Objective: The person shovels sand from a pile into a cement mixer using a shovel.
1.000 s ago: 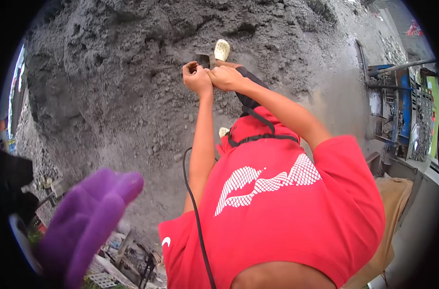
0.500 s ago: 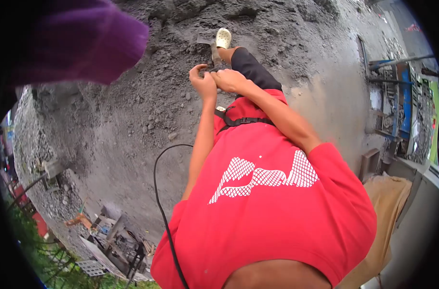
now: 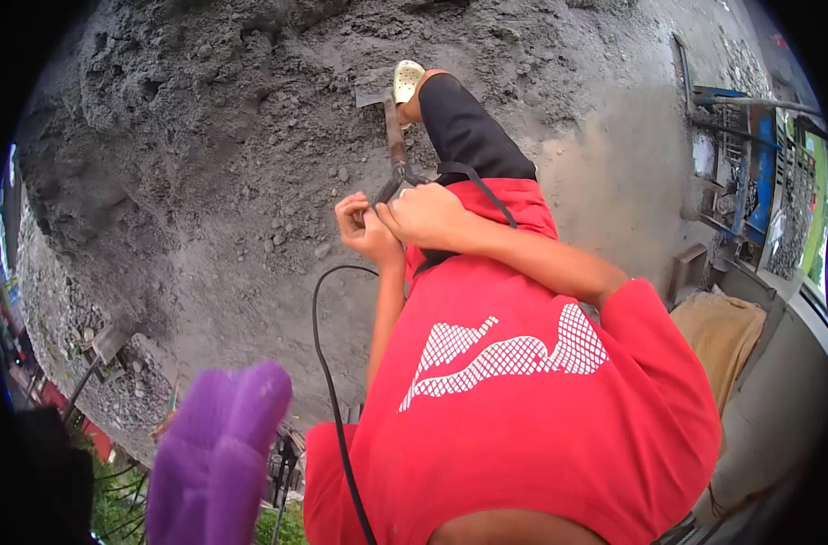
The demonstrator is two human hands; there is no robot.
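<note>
A short shovel with a flat metal blade [image 3: 372, 96], a wooden shaft [image 3: 395, 136] and a dark forked grip [image 3: 396, 179] stands in front of me. Just below that grip my two hands meet. The fingers of my left hand [image 3: 370, 234] are curled in a pinch, with its thumb side against my right hand. My right hand [image 3: 428, 216] is closed, its knuckles up, beside the fork. What either hand pinches is too small or hidden to tell. The blade lies on grey gravelly sand [image 3: 250, 136] next to my cream clog [image 3: 406, 80].
At the lower left, close to the camera, is another person's purple glove [image 3: 218, 454]. A black cable [image 3: 321, 336] loops along my left side. A metal frame with blue parts [image 3: 745, 173] stands at the right, above a tan cloth [image 3: 718, 341]. Scattered stones lie left of my hands.
My hands have come down closer to my waist, and more of the shovel's shaft and grip shows. The purple glove rose to the upper left, then dropped to the lower left.
</note>
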